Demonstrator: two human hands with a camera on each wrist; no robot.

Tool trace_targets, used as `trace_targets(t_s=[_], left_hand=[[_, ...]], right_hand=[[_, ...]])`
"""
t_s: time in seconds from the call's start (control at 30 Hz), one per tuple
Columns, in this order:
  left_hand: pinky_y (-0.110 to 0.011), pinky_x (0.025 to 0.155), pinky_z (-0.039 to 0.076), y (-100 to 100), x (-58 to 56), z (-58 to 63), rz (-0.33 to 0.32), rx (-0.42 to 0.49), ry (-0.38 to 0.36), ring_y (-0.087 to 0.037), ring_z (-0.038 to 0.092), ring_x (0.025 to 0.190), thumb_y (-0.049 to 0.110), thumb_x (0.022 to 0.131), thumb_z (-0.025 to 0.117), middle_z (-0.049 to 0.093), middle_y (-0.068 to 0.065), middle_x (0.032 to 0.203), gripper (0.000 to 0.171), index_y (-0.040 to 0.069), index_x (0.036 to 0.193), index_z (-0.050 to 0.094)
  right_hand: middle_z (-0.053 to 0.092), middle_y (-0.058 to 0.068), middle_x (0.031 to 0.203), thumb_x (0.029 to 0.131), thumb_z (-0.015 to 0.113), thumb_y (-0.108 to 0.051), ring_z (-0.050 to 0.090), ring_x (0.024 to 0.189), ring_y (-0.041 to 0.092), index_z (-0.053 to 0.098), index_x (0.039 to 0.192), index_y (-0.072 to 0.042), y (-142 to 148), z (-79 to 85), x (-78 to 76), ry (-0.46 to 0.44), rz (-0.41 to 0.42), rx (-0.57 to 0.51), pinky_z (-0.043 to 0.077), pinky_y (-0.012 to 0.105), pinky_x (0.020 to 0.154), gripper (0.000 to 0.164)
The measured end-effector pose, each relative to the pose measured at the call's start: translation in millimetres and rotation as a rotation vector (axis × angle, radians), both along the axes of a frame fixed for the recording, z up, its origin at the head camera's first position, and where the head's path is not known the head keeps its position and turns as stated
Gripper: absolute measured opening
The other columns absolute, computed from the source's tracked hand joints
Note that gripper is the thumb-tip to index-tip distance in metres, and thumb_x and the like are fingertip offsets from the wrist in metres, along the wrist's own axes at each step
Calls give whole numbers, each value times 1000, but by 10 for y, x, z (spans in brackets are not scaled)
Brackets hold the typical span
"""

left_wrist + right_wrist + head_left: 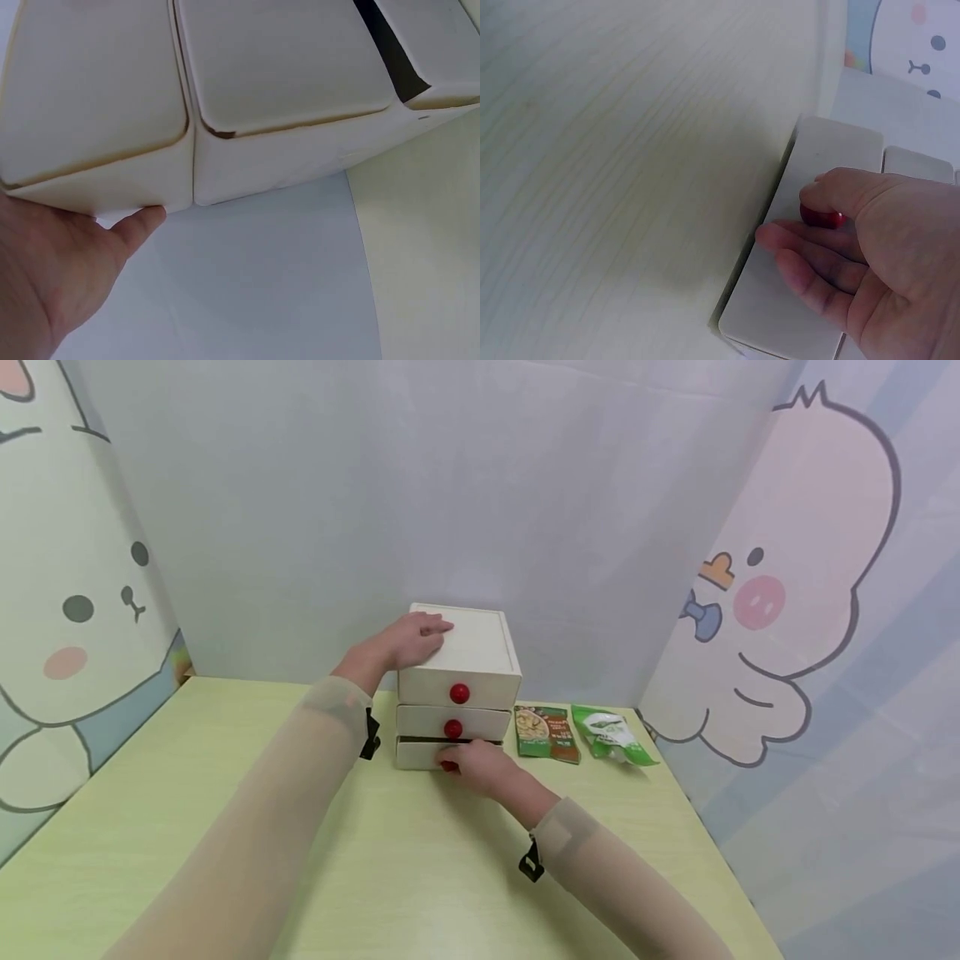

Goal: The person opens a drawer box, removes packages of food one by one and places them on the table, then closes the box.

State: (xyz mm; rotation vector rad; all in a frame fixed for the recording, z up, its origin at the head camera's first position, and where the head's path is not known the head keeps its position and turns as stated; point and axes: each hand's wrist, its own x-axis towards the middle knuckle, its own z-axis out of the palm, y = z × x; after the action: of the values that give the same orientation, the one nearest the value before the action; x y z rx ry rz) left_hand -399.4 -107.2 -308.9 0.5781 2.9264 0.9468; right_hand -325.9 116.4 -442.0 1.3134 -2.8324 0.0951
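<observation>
A small white three-drawer cabinet [480,639] stands at the back of the table, with a red knob on each drawer. My left hand [412,639] rests on the left side of its top, fingers lying flat; in the left wrist view its thumb [142,225] lies along the side wall. Thumb and fingers of my right hand [483,766] pinch the red knob [821,217] of the bottom drawer [416,756]. This drawer sits slightly forward, with a dark gap along its upper edge. The top drawer [427,687] and middle drawer [420,721] look closed.
Right of the cabinet lies a flat green-and-brown food packet [546,733], with a crumpled green-and-white packet [611,735] beyond it. The light yellow-green table [405,860] backs onto a pale curtain [300,527], with cartoon-printed curtains on both sides.
</observation>
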Motion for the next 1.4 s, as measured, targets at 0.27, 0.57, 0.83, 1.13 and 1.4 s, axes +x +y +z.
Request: trace_targets(t_s=[0.27, 0.57, 0.83, 1.13, 1.4], left_hand=[[-57, 140, 12, 2, -34, -73, 3, 28, 26, -37, 17, 172, 30, 114, 34, 26, -14, 183, 58, 16, 169, 46], [-58, 140, 11, -11, -53, -81, 9, 19, 25, -38, 16, 172, 31, 114, 34, 26, -14, 183, 58, 15, 169, 45], [-59, 140, 10, -13, -59, -94, 12, 7, 29, -39, 14, 172, 32, 114, 34, 26, -13, 183, 58, 17, 169, 45], [-59, 140, 10, -14, -34, -80, 12, 17, 33, -38, 14, 172, 30, 114, 34, 27, -13, 183, 58, 16, 169, 45], [-58, 140, 9, -2, -31, -80, 11, 8, 36, -39, 13, 172, 30, 114, 33, 26, -14, 183, 59, 15, 169, 45]], right_hand=[[64, -5, 87, 106, 73, -15, 50, 70, 11, 71, 104, -19, 38, 7, 66, -4, 14, 8, 42, 22, 63, 5], [61, -6, 85, 107, 72, -15, 48, 70, 9, 72, 106, -19, 62, 47, 171, -48, 31, 14, 39, 20, 63, 4], [63, -7, 85, 107, 74, -19, 51, 71, 8, 77, 115, -21, 76, 25, 250, -84, 13, 20, 43, 18, 65, 9], [68, -8, 90, 107, 74, -18, 53, 73, 7, 77, 120, -21, 110, 25, 349, -78, 40, 13, 45, 18, 67, 14], [61, -9, 83, 105, 76, -16, 49, 69, 6, 74, 108, -20, 135, 18, 426, -69, 67, -1, 39, 18, 63, 6]])
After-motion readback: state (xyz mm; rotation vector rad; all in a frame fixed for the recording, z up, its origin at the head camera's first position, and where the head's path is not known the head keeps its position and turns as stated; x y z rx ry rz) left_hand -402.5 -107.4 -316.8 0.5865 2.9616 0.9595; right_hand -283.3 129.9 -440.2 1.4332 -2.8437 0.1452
